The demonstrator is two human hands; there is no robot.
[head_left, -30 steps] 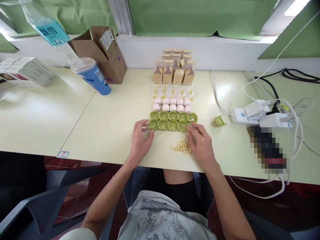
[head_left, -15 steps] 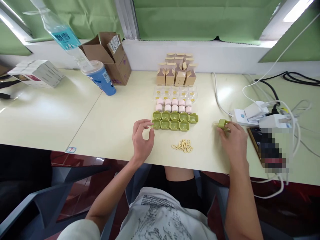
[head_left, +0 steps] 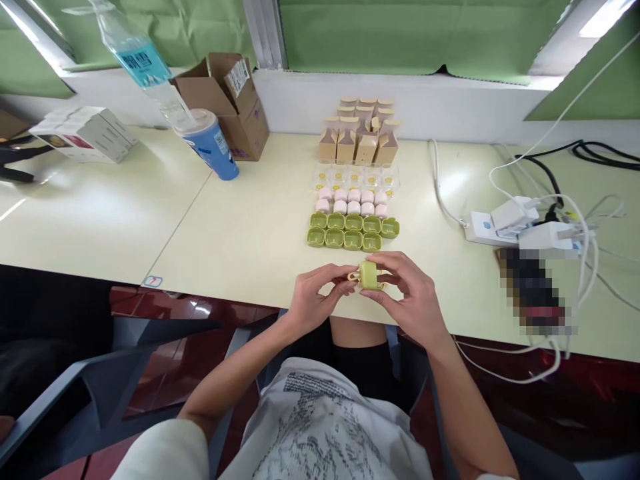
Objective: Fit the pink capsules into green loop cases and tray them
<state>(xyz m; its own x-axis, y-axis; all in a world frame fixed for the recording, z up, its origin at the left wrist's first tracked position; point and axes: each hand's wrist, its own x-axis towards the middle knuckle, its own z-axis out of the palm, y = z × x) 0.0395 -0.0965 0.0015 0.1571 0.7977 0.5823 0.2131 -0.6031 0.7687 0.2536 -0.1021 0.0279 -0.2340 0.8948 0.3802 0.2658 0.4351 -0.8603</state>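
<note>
My right hand (head_left: 413, 293) grips a small green case (head_left: 369, 275) between thumb and fingers, above the table's front edge. A pale yellow strap loop (head_left: 354, 275) sticks out from the case's left side. My left hand (head_left: 320, 293) pinches that loop with thumb and forefinger. Behind the case, partly hidden by it and by my fingers, lie several more pale yellow loops (head_left: 383, 285). Just beyond my hands, open green cups (head_left: 353, 240) of a similar colour stand in two rows. Pale pink rounded pieces (head_left: 353, 208) line up behind them.
Clear packs with yellow marks (head_left: 355, 177) and small open cardboard boxes (head_left: 367, 148) stand farther back. At left are a blue cup (head_left: 215, 150), a bottle (head_left: 145, 67) and a brown carton (head_left: 253, 130). A power strip (head_left: 483, 228), cables and a blurred phone-like object (head_left: 535, 290) lie right.
My right hand has brought the green case left from near the power strip to the front middle. My left hand has moved right and closed on its strap loop. The view has shifted slightly.
</note>
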